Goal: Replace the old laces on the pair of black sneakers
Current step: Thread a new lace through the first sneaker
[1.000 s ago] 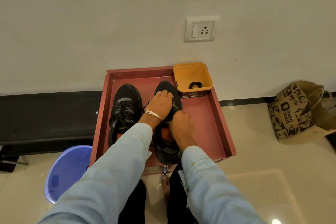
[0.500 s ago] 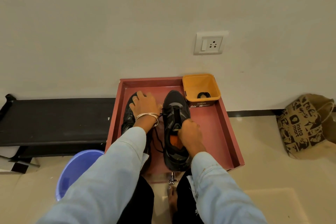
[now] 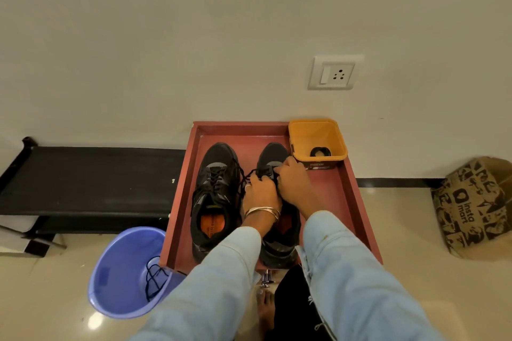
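Both hands, left hand & right hand, pinch the lace on the right shoe in the red tray; w/ a hard tug the lace could slip out or knot up.

Home interior: tiled floor, wall socket, Instamart bag (groceries), bucket.

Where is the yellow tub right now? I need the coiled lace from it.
Head view: the yellow tub sits in the red tray's far right corner, against the wall, just beyond the right hand.
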The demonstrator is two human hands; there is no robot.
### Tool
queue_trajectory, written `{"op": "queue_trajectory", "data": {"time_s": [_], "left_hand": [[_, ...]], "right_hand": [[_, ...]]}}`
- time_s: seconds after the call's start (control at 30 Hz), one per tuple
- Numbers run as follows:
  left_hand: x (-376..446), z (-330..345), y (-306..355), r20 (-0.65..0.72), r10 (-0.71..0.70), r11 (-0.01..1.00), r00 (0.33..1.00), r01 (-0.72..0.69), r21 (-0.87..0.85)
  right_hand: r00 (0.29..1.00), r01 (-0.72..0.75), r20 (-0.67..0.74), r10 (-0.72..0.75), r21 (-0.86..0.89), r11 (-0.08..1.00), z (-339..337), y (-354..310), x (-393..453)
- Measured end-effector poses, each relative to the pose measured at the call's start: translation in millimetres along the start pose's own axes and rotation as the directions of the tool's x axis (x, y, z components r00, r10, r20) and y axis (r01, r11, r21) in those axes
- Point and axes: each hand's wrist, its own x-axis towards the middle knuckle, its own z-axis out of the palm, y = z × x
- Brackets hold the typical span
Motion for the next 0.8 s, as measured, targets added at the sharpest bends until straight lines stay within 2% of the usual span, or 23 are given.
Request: {"op": "queue_trajectory", "data": {"time_s": [0.03,0.17,0.27,0.33,0.37,0.4,0.43,0.47,0.5,0.53,0.57,0.6,0.67,0.73,0.77,0.8], "left_hand": [[0.1,2.6,-1.2,-0.041,0.009,1.0,0.999,-0.008,0.019],[0.0,17.8,-12.7,-0.234,0.089,0.996,0.968,-0.087,0.018],[-0.9,21.8,-16.3,-0.298,0.09,0.994,0.95,-0.102,-0.026],[-1.6,21.6,-15.9,-0.305,0.093,0.995,0.948,-0.102,-0.016],[-2.3,21.2,-15.0,-0.3,0.093,0.995,0.949,-0.1,-0.008],[-2.9,21.7,-14.6,-0.298,0.093,0.995,0.95,-0.097,-0.001],[-2.8,22.6,-14.6,-0.302,0.09,0.996,0.949,-0.093,0.006],[-2.3,23.8,-14.9,-0.31,0.089,0.996,0.947,-0.088,0.017],[-2.1,24.8,-15.1,-0.313,0.089,0.996,0.946,-0.085,0.028],[-1.8,25.3,-15.4,-0.313,0.093,0.996,0.945,-0.086,0.038],[-1.5,25.5,-15.6,-0.317,0.101,0.995,0.943,-0.091,0.049],[-1.2,25.8,-15.5,-0.327,0.113,0.993,0.938,-0.098,0.062],[-0.1,26.9,-15.7,-0.361,0.131,0.991,0.923,-0.109,0.08],[0.7,28.8,-17.1,-0.401,0.14,0.99,0.905,-0.116,0.083],[0.5,29.4,-17.5,-0.414,0.141,0.989,0.899,-0.116,0.086],[0.2,29.6,-17.6,-0.423,0.143,0.989,0.895,-0.114,0.092]], "right_hand": [[1.0,0.008,-0.017,-0.009,-0.047,0.999,2.6,0.2,1.9],[0.99,0.002,-0.142,-0.005,-0.027,1.0,5.5,-1.6,6.1],[0.977,-0.013,-0.211,0.008,-0.022,1.0,6.7,-5.3,6.0],[0.963,-0.051,-0.26,0.066,0.063,0.997,8.4,-5.2,3.6],[0.939,-0.098,-0.309,0.15,0.178,0.979,9.5,-3.5,-0.3],[0.892,-0.153,-0.351,0.285,0.359,0.921,10.6,-1.0,-5.2],[0.821,-0.206,-0.323,0.471,0.602,0.771,10.1,1.7,-9.4],[0.747,-0.234,-0.186,0.638,0.825,0.515,8.0,3.7,-13.6],[0.696,-0.25,0.001,0.718,0.938,0.241,7.6,5.4,-16.7],[0.678,-0.26,0.118,0.726,0.962,0.087,5.5,6.1,-19.1],[0.689,-0.283,0.136,0.712,0.955,0.091,3.9,6.0,-19.5],[0.715,-0.285,0.08,0.694,0.94,0.185,2.1,4.1,-19.1],[0.78,-0.241,-0.149,0.608,0.825,0.511,-3.2,-1.8,-18.7],[0.848,-0.195,-0.328,0.417,0.538,0.82,-6.3,-8.8,-17.1],[0.891,-0.191,-0.33,0.311,0.35,0.917,-6.9,-13.3,-15.7],[0.932,-0.181,-0.282,0.227,0.178,0.967,-7.0,-17.5,-13.6]]}}
